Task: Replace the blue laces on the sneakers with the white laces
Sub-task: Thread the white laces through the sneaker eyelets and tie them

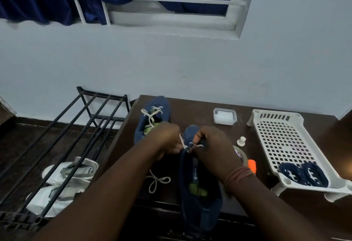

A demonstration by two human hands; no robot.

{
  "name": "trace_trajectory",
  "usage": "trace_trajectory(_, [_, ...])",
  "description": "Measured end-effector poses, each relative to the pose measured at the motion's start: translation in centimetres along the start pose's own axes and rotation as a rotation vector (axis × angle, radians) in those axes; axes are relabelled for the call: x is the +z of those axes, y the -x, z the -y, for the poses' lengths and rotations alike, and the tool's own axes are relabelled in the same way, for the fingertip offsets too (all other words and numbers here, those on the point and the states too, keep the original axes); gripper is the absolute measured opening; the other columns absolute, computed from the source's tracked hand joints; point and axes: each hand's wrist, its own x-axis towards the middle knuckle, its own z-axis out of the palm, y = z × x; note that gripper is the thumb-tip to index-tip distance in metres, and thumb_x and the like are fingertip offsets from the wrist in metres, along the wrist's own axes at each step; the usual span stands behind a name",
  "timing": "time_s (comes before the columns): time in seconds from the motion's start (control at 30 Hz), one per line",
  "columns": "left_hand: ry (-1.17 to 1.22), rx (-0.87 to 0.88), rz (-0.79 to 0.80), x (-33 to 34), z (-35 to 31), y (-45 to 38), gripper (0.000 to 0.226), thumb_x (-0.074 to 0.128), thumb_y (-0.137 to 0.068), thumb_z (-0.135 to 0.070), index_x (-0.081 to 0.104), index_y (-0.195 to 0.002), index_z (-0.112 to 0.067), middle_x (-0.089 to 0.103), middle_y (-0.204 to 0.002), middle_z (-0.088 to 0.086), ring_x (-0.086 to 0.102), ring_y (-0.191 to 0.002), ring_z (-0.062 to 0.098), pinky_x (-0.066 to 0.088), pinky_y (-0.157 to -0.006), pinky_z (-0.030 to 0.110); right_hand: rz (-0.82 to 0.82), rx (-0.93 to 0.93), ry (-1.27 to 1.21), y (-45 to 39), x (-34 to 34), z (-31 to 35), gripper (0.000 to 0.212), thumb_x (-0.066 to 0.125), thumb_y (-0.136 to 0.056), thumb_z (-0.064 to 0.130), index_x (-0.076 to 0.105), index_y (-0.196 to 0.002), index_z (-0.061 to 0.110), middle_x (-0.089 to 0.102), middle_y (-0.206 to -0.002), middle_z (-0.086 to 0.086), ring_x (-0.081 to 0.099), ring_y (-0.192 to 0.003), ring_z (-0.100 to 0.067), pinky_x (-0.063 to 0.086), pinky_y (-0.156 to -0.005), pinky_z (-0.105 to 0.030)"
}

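From the head camera, both hands meet over the near sneaker [200, 198], a dark blue shoe lying on the brown table [192, 111] with its toe pointing away and its heel hanging toward the table's near edge. The left hand [167, 137] is curled, its fingers pinching a strand of the white lace [182, 141] that runs across the short gap to the shoe's upper eyelets. The right hand [215, 145] is curled round the front of the same shoe, thumb up by the toe, fingers pressed at the point where the lace crosses the eyelets; whether it pinches the lace itself cannot be told. The loose tail of that lace lies in a loop on the table below the left hand, just left of the shoe.

Beyond the left hand, partly hidden by it, the second sneaker [152, 115] rests on the table, already threaded with white lacing.

Right of the right hand, well apart, a white slotted tray [282, 135] stands on short legs, and the blue laces [304, 174] lie bundled at its near end. Between that hand and the tray sit a small white knob [241, 141], a roll of tape [242, 155] and an orange object [251, 165]. Beyond the right hand is a clear lidded box [224, 116].

Left of the table, a black metal rack [80, 126] stands over a white pair of shoes [66, 176] on the floor.
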Motion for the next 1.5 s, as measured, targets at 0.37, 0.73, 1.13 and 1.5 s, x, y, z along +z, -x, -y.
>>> trace_trajectory(0.37, [-0.978,0.043,0.204,-4.1,0.1,0.9,0.047,0.057,-0.088,-0.065,0.076,-0.091,-0.023,0.069,-0.088,-0.004,0.062,-0.072,0.012,0.053,-0.069,0.029,0.307,0.34,0.324,0.3,-1.6,-1.2,0.031,0.063,-0.085,0.031,0.057,-0.108,0.012,0.067,-0.112,-0.007,0.065,-0.102,-0.026,0.038,-0.069,-0.025])
trace_trajectory(0.73, [0.331,0.266,0.052,-4.4,-1.7,-0.2,0.04,0.042,-0.103,-0.047,0.052,-0.077,-0.018,0.051,-0.059,-0.003,0.045,-0.048,0.011,0.039,-0.046,0.024,0.351,0.326,0.316,0.2,-2.1,-0.8,0.02,0.058,-0.088,0.023,0.065,-0.105,0.015,0.07,-0.109,-0.004,0.065,-0.1,-0.022,0.036,-0.068,-0.021])
trace_trajectory(1.13, [0.537,0.166,0.055,-2.7,-1.1,-0.9,0.032,0.067,-0.092,-0.039,0.061,-0.077,-0.012,0.061,-0.069,0.007,0.063,-0.066,0.02,0.049,-0.061,0.034,0.367,0.37,0.346,0.3,-2.3,-0.5,0.025,0.057,-0.093,0.026,0.062,-0.114,0.012,0.068,-0.116,-0.006,0.064,-0.107,-0.022,0.035,-0.069,-0.021])
trace_trajectory(1.5, [-0.976,0.408,-0.148,-1.0,2.2,-2.2,0.025,0.068,-0.085,-0.039,0.072,-0.104,-0.024,0.07,-0.105,0.001,0.065,-0.101,0.022,0.052,-0.085,0.032,0.339,0.429,0.345,0.2,-1.8,-0.6,0.025,0.058,-0.091,0.024,0.061,-0.113,0.012,0.068,-0.116,-0.006,0.064,-0.107,-0.023,0.035,-0.07,-0.021])
